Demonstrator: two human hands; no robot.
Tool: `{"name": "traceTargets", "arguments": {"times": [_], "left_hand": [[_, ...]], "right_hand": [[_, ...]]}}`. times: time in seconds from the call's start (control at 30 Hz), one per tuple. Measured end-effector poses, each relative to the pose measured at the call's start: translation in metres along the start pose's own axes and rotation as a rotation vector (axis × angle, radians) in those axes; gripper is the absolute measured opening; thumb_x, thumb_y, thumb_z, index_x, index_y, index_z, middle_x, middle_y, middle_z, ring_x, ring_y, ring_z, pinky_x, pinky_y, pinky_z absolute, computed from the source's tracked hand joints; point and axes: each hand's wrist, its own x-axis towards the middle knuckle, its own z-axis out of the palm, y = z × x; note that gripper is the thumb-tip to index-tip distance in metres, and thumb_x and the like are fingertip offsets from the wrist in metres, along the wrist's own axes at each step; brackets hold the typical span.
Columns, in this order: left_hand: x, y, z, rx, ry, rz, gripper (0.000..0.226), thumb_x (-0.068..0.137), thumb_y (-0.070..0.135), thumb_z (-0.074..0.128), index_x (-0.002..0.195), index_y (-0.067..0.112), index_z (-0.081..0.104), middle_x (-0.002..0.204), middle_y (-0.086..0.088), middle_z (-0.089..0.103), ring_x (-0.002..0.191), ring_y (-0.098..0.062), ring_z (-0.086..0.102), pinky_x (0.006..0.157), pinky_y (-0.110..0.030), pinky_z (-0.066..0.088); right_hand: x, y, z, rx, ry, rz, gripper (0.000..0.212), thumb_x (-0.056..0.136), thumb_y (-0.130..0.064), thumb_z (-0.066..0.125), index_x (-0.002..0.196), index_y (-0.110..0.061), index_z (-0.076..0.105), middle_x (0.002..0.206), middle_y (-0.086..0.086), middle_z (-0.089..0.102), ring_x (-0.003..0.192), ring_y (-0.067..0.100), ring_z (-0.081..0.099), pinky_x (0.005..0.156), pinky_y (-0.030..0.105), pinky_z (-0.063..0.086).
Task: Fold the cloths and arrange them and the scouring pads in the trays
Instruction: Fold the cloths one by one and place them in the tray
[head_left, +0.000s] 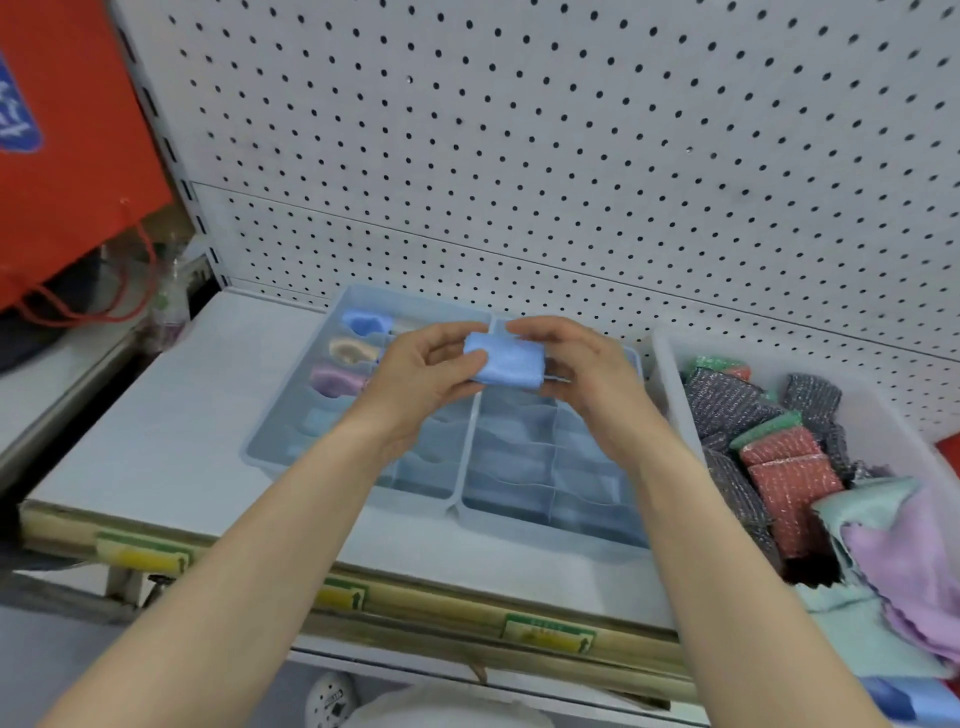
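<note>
Head view: both hands meet over the two trays on the shelf. The left hand (421, 376) and right hand (584, 371) each have their grip closed on a folded blue cloth (506, 362), pinching its opposite ends, held above the divide between the left tray (267, 447) and right tray (545, 526). The left tray's far-left compartments hold a rolled blue cloth (366, 322), a beige cloth (353, 351) and a purple cloth (337, 379). In the bin (669, 374) at right lie scouring pads (784, 467) and loose cloths (909, 561).
</note>
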Motion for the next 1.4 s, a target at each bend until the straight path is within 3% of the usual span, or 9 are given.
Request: {"name": "traceTargets", "arguments": {"times": [0.3,0.47,0.57,0.8,0.97,1.07,1.13,1.23,1.4], "left_hand": [[0.016,-0.025,-0.087,0.535,0.05,0.12,0.034,0.087,0.003,0.068,0.115,0.022,0.066,0.111,-0.003,0.07,0.097,-0.013,0.068,0.097,-0.035,0.052],[0.048,-0.041,-0.136,1.115,-0.043,0.326,0.037,0.082,0.004,0.069,0.117,0.017,0.069,0.115,-0.004,0.067,0.106,-0.024,0.062,0.093,-0.037,0.049],[0.062,-0.053,-0.141,1.281,-0.17,0.402,0.029,0.084,0.023,0.056,0.108,0.019,0.071,0.108,-0.003,0.068,0.102,-0.031,0.06,0.088,-0.044,0.048],[0.072,-0.069,-0.148,1.303,-0.177,0.439,0.026,0.082,0.02,0.058,0.104,0.015,0.071,0.103,-0.004,0.068,0.101,-0.031,0.055,0.091,-0.04,0.043],[0.072,-0.07,-0.148,1.305,-0.183,0.427,0.025,0.085,0.016,0.062,0.109,0.018,0.069,0.11,-0.001,0.068,0.107,-0.029,0.054,0.092,-0.042,0.045],[0.071,-0.069,-0.148,1.308,-0.181,0.432,0.028,0.085,0.016,0.06,0.111,0.02,0.069,0.111,0.0,0.068,0.107,-0.028,0.054,0.093,-0.041,0.044],[0.07,-0.068,-0.148,1.293,-0.182,0.43,0.028,0.085,0.015,0.06,0.111,0.019,0.069,0.111,0.0,0.068,0.107,-0.028,0.053,0.093,-0.041,0.043],[0.069,-0.068,-0.148,1.284,-0.172,0.42,0.027,0.087,0.015,0.06,0.112,0.019,0.069,0.113,0.0,0.067,0.109,-0.028,0.052,0.094,-0.041,0.043],[0.069,-0.07,-0.147,1.275,-0.153,0.422,0.026,0.086,0.014,0.06,0.111,0.018,0.07,0.112,-0.002,0.067,0.109,-0.029,0.052,0.095,-0.037,0.041]], "right_hand": [[0.023,0.03,0.016,-0.291,-0.119,0.188,0.021,0.083,-0.006,0.072,0.101,-0.014,0.065,0.09,0.003,0.067,0.076,0.014,0.057,0.07,0.024,0.046],[0.052,0.046,0.055,-0.653,0.044,-0.102,0.025,0.08,-0.004,0.069,0.085,-0.024,0.054,0.08,-0.01,0.064,0.065,0.002,0.054,0.064,0.017,0.042],[0.068,0.066,0.083,-1.021,0.014,-0.268,0.028,0.076,-0.005,0.067,0.1,-0.018,0.064,0.089,0.0,0.073,0.075,0.028,0.065,0.067,0.034,0.05],[0.079,0.083,0.091,-1.572,-0.07,-0.315,0.035,0.037,-0.001,0.078,0.062,-0.018,0.06,0.045,0.002,0.055,0.04,0.028,0.052,0.054,0.026,0.039],[0.083,0.073,0.101,-1.631,-0.023,-0.429,0.025,0.031,-0.001,0.053,0.045,-0.021,0.049,0.034,-0.002,0.042,0.028,0.019,0.04,0.051,0.02,0.023],[0.089,0.067,0.112,-1.847,-0.154,-0.198,0.027,0.046,-0.013,0.077,0.062,-0.025,0.059,0.051,-0.007,0.054,0.05,0.016,0.059,0.057,0.022,0.025],[0.091,0.068,0.11,-1.837,-0.322,-0.088,0.014,0.082,-0.016,0.066,0.093,-0.023,0.061,0.084,-0.004,0.065,0.085,0.019,0.067,0.068,0.025,0.03],[0.093,0.064,0.103,-1.703,-0.283,-0.009,0.013,0.091,-0.025,0.057,0.101,-0.02,0.063,0.097,0.001,0.069,0.091,0.026,0.065,0.069,0.027,0.033],[0.097,0.081,0.107,-1.768,-0.171,-0.068,0.043,0.031,-0.041,0.091,0.037,-0.024,0.052,0.034,-0.008,0.047,0.033,0.014,0.047,0.051,0.019,0.028]]}}
